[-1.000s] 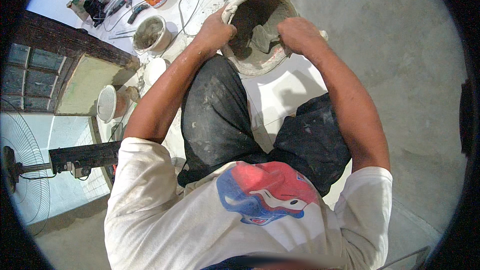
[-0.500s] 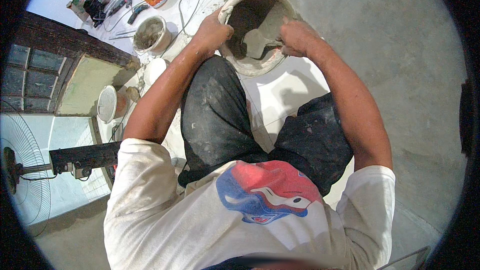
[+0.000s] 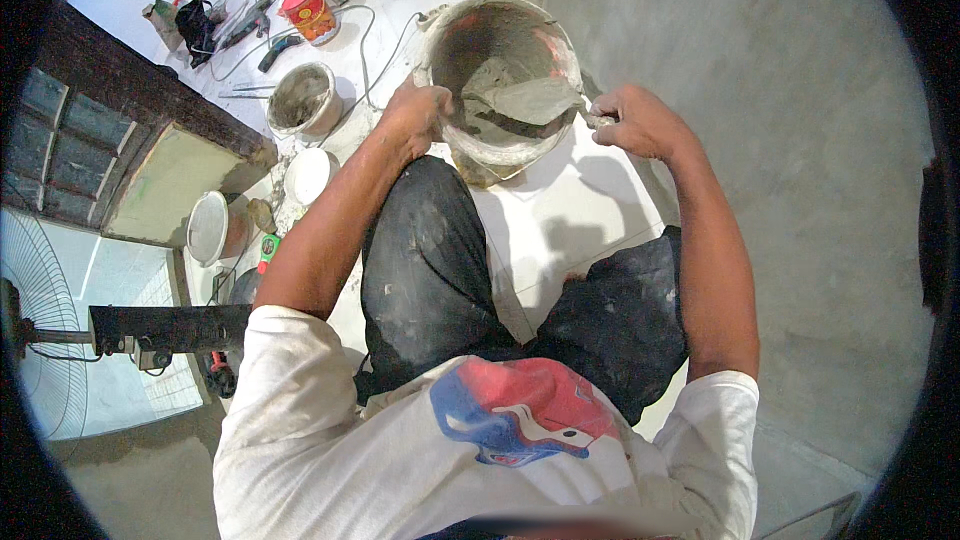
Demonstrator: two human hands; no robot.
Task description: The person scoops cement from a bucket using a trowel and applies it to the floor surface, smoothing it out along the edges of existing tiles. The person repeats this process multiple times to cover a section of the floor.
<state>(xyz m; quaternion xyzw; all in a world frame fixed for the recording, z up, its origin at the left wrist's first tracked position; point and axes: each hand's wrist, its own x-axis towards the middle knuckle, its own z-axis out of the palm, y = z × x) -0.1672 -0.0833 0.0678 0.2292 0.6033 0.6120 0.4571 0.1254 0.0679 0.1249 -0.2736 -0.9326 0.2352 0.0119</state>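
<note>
across the right side of the frame stretched a broad, mottled grey plastered surface (image 3: 800, 190). a white short-sleeved t-shirt (image 3: 350, 450) with a red and blue print on its chest filled the lower middle, and above it were black, dust-marked cloth trousers (image 3: 430, 250), the knees bent and apart. glossy white floor tiles (image 3: 540, 210) showed between and beyond the knees. at the left of the frame a dark wooden frame (image 3: 170, 90) ran above small glass panes, with a wire-caged fan (image 3: 45, 340) lower down at the left edge.

at upper centre, just beyond the knees, was a round, pale, mortar-crusted bucket (image 3: 505, 154), its mouth facing the camera. the left hand (image 3: 416, 118) was at the bucket's left side, fingers curled and grasping the rim. to the right of the bucket, the right hand (image 3: 643, 123) had its fingers clenched around the handle of a grey-coated, flat-bladed trowel (image 3: 525, 100). the blade reached leftward across the mouth, over a lumpy grey mix (image 3: 492, 72); whether they touched could not be told.

toward upper left stood a smaller pale round tub (image 3: 326, 124) and, above it, a red and orange pail (image 3: 309, 14). a small green and red object (image 3: 268, 250) lay beside the left forearm.
</note>
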